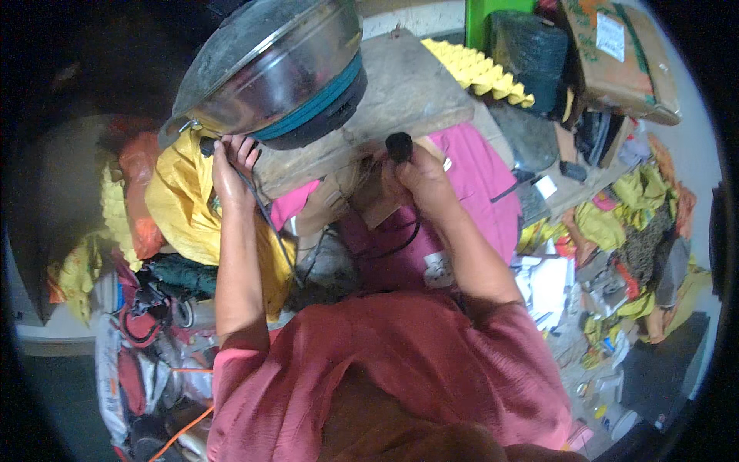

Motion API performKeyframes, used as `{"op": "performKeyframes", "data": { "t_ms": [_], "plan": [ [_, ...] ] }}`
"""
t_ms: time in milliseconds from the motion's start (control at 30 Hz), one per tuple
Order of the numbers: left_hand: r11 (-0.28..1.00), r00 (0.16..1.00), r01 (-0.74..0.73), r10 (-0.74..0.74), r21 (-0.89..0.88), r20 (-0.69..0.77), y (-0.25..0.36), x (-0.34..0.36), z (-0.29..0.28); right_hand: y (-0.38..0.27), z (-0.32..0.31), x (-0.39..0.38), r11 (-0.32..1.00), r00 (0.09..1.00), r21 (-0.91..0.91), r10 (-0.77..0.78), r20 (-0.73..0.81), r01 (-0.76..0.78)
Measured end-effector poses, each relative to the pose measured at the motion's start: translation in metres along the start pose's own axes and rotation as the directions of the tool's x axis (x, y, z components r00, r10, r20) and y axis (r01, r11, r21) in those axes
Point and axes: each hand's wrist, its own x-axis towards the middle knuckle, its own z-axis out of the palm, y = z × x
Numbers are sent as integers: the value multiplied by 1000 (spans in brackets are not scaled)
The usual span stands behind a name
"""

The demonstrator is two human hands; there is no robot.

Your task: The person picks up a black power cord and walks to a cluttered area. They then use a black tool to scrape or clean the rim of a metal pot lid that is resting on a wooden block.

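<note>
Black plug (399,145), rounded and dark, sits clenched in the right hand (422,181) at the near edge of the worn wooden tabletop (408,92), just beside the big metal bowl (265,65). A thin black cord (389,250) loops down from under that hand across the pink cloth (477,165) below the tabletop's edge. The left hand (229,173) is raised to the bowl's lower rim, fingers curled round a small dark piece (206,145) from which a second thin grey wire (269,227) runs down between the forearms; what exactly that piece is cannot be told. The bowl is tilted, resting on a dark round base with a teal band (319,104). A yellow cloth (181,204) lies bunched beside the left forearm. A yellow egg tray (477,73) rests at the far right of the tabletop, and heaps of mixed clothing (639,208) spread over the floor to the right.
</note>
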Motion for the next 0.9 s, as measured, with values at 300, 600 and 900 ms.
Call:
{"op": "performKeyframes", "data": {
  "t_ms": [300,600,900],
  "plan": [
    [999,1000,16,-16,36,-10,3,-4,17,-15,9,-13,968,961,209,-185,206,141],
    [999,999,38,-39,30,35,3,-2,9,-21,32,-24,985,979,92,-158,126,147],
    [996,999,3,-6,91,33,3,-3,9,-21,21,-10,951,933,-140,231,-276,-277]
  ]
}}
